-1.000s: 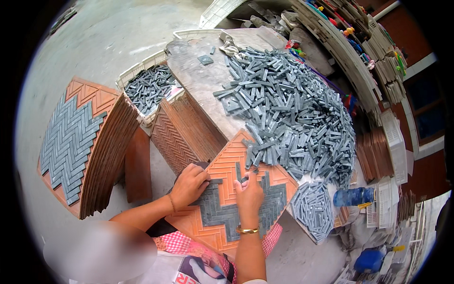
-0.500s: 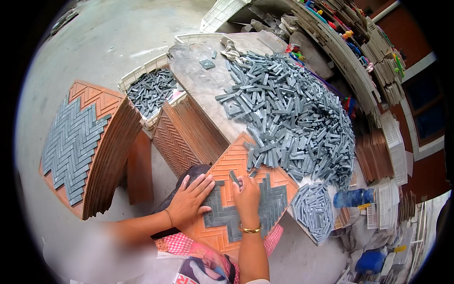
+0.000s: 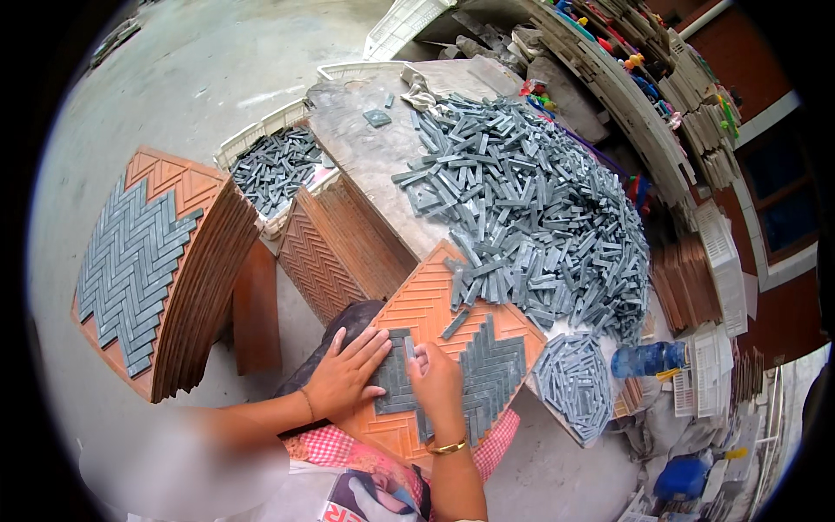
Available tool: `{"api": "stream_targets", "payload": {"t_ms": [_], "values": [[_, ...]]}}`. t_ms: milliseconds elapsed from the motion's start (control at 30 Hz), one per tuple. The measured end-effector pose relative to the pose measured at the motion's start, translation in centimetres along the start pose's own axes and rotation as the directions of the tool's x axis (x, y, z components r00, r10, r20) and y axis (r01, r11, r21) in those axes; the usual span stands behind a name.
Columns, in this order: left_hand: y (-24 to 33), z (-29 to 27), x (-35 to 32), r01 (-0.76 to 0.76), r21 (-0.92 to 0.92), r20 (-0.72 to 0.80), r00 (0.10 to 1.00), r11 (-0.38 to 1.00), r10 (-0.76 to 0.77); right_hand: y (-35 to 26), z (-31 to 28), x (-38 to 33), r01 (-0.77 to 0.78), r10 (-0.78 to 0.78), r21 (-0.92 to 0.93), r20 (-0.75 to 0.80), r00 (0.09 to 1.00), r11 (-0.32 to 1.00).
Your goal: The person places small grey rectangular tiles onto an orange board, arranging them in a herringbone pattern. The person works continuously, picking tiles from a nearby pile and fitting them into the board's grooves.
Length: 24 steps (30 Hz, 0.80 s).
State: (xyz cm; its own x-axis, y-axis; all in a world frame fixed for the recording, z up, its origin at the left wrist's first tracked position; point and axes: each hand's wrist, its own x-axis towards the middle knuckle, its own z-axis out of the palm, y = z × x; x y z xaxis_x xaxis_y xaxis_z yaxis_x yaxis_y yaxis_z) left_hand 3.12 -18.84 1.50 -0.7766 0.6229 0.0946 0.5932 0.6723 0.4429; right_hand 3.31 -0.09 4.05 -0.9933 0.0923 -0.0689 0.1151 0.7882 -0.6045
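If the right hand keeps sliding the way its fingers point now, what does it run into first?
The right hand, fingers aimed up the orange herringbone mould, would probably meet the loose grey tile strip first, then the big pile of grey strips beyond. Depth is uncertain.

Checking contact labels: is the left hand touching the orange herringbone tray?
Touching. The head view shows the left hand pressed flat on the grey tile strips and the orange herringbone tray, fingers spread, no gap.

A glossy printed magazine [image 3: 370, 498], red and white, lies at the lower edge under the orange tray.
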Motion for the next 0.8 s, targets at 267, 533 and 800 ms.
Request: {"api": "stream_targets", "payload": {"t_ms": [267, 533, 800], "values": [[0.2, 0.0, 0.0, 0.022, 0.004, 0.002, 1.000, 1.000, -0.022, -0.4, 0.0, -0.4, 0.064, -0.062, 0.009, -0.136, 0.989, 0.998], [0.4, 0.5, 0.2, -0.011, 0.019, 0.008, 1.000, 1.000, 0.011, 0.3, 0.8, -0.5, 0.115, -0.111, 0.036, -0.089, 0.990, 0.993], [1.7, 0.3, 0.8, -0.068, 0.077, 0.009, 0.998, 0.995, 0.067, 1.7, -0.2, 0.3, 0.044, 0.002, 0.187, -0.238, 0.971, 0.981]]}}
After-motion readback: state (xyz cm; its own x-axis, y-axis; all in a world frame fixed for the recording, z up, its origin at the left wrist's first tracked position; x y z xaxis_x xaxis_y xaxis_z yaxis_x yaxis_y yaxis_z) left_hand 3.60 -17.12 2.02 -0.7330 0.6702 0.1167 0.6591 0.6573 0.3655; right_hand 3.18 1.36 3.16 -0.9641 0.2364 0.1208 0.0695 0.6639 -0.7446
